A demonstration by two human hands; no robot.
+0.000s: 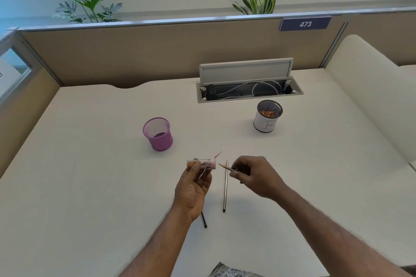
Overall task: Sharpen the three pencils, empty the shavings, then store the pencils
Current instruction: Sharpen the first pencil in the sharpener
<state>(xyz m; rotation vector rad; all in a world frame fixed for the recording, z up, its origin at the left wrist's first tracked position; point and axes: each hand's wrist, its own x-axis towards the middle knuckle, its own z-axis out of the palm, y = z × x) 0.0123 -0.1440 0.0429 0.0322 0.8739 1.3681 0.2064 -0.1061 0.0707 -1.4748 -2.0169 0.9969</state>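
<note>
My left hand grips a clear and pink sharpener with brown shavings in its left end. My right hand pinches a pencil whose sharpened tip points at the sharpener's pink end, a short gap away. A second pencil lies on the desk between my hands, tip pointing away from me. A third pencil lies partly hidden under my left wrist. A purple mesh cup stands empty at the left. A white-wrapped mesh cup with shavings inside stands at the right.
An open cable tray with white cords sits at the back of the white desk. Beige partition walls enclose the desk, with plants behind. A patterned cloth shows at the near edge.
</note>
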